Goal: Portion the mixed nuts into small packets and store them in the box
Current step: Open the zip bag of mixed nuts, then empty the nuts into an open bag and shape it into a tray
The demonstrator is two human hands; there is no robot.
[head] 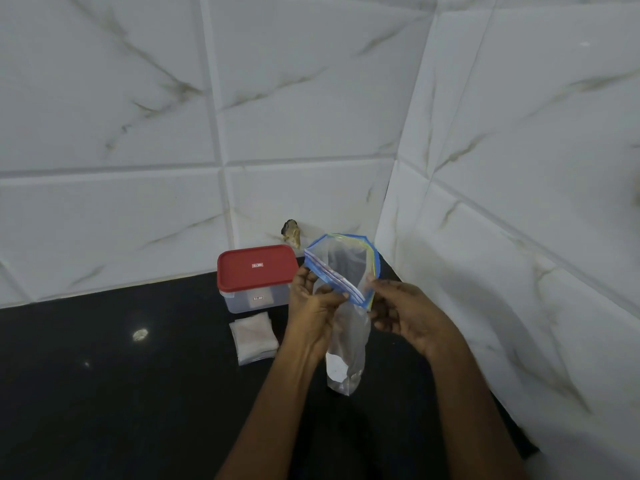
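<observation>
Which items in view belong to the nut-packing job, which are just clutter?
Job: zip bag, mouth held open by left hand and right hand; red-lidded box, lid on; stack of small packets before it.
Lying about: dark lump against the wall tiles, unidentifiable.

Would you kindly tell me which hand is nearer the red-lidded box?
Left. The left hand is just beside the right end of the red-lidded box, pinching the zip bag at its rim; the right hand grips the rim's other side, farther right.

Clear zip bag gapes open beside closed red-lidded box and flat packets.
</observation>
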